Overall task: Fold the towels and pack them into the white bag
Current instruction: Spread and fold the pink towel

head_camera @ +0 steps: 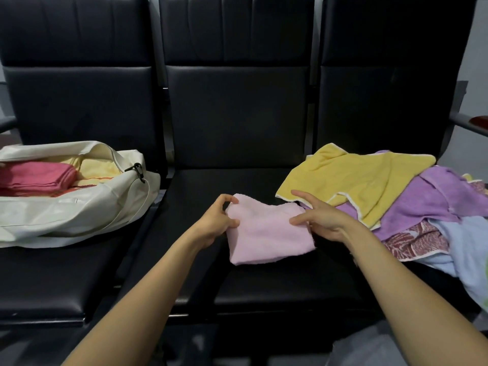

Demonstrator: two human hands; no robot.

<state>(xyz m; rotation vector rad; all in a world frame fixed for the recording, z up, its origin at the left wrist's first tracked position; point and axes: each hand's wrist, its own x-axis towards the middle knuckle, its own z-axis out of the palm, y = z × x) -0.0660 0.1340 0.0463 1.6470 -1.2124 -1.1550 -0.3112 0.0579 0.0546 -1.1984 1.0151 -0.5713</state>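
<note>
Both my bare arms reach forward over the middle seat. My left hand pinches the left edge of the folded pink towel between thumb and curled fingers. My right hand clamps the right edge under its thumb, index finger stretched out. The towel is between the white bag (a red towel inside) and a yellow towel.

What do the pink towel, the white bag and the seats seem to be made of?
Pink towel: likely cotton terry, matte, fuzzy nap. White bag: probably coated fabric or canvas, smooth, faint sheen, soft creases. Seats: leather or imitation, black, glossy reflections.
</note>
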